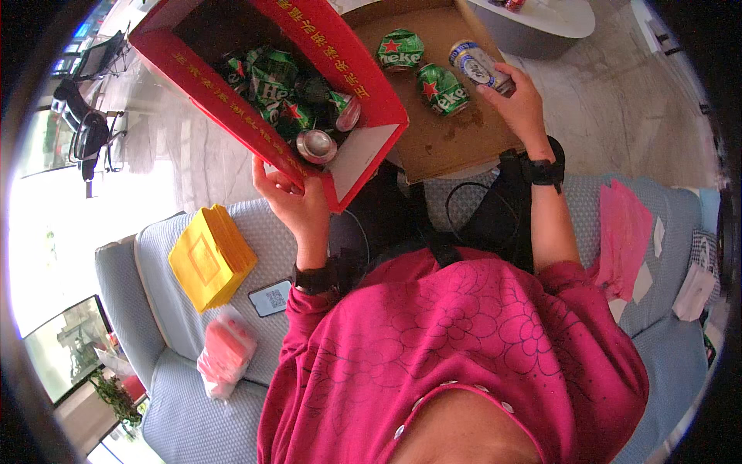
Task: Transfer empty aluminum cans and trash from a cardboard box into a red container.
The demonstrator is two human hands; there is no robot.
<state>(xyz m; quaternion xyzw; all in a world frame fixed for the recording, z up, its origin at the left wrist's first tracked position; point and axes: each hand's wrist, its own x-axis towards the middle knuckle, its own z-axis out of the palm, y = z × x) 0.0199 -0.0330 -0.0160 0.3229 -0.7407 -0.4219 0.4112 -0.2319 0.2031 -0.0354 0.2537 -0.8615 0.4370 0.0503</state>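
Observation:
My left hand (293, 194) grips the near edge of a red cardboard box (371, 87), tilted so its open top faces me. Several crushed green beer cans (272, 81) lie inside, with a can showing its silver end (316, 146) near the box's lower corner. In my right hand (516, 98) is a white, blue and gold drink can (478, 66), held over a shallow brown cardboard box (429, 145). Two dented green Heineken cans, one farther off (401, 50) and one nearer (443, 90), rest in that brown box, left of the held can.
I sit on a blue-grey quilted sofa (272, 232). On it lie a yellow paper stack (211, 258), a phone (271, 298), a clear bag of pink items (226, 351) and a pink plastic bag (623, 238). A round white table (556, 20) stands beyond the brown box.

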